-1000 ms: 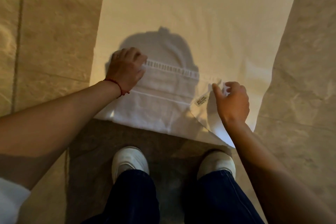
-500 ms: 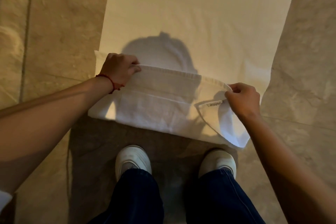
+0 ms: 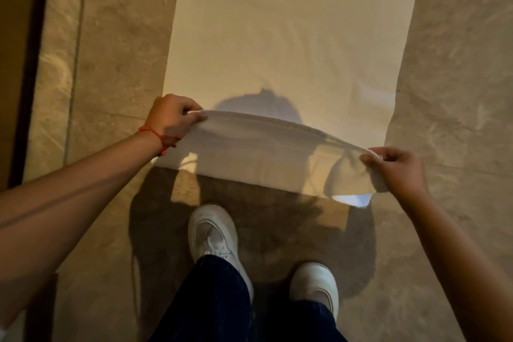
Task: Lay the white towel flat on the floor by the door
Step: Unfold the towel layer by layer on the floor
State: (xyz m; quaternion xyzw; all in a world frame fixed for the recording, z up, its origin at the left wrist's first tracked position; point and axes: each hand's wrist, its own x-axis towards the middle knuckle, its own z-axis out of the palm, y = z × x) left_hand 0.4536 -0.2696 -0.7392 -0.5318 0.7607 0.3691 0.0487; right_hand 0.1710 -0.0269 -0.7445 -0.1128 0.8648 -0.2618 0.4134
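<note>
Two hands lift the towel's near hem.
Left hand (image 3: 173,116) and right hand (image 3: 394,169) each pinch a corner of the white towel (image 3: 277,36), mostly spread on the floor (image 3: 111,64); next, probably draw that hem back and lower it flat.

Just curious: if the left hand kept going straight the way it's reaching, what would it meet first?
Probably more of the white towel spread on the floor ahead; the left hand already pinches its near edge. Depth is unclear.

White towel (image 3: 277,64), beige marbled floor tiles (image 3: 116,50), red wrist cord (image 3: 155,134), white shoes (image 3: 213,233), dark-blue trousers (image 3: 211,302)
</note>
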